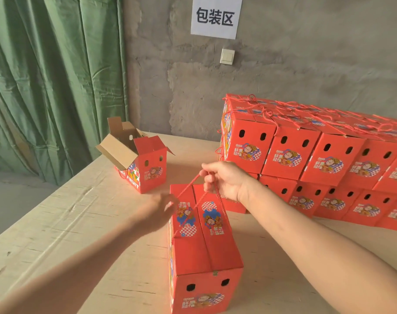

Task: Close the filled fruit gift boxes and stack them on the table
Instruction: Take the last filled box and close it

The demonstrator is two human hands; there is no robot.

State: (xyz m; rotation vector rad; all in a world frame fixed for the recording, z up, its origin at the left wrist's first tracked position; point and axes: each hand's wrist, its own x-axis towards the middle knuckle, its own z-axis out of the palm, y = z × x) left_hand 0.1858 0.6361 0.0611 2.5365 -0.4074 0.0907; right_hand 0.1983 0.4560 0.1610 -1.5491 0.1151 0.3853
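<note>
A red fruit gift box (204, 252) stands in front of me on the table (79, 223), its two top flaps folded shut. My right hand (224, 180) is above its far end, fingers closed on the red rope handle (194, 196), which is pulled up taut. My left hand (158, 209) is at the box's far left top edge, blurred, fingers apart; whether it touches the rope or box is unclear. A second red box (145, 164) stands further back left with its brown flaps open. A two-layer stack of closed red boxes (317, 159) fills the right back.
A green curtain (52, 82) hangs at the left beyond the table's left edge. A grey wall with a white paper sign (215, 17) and a light switch (227, 56) is behind. Bare tabletop lies to the left of the near box and between it and the stack.
</note>
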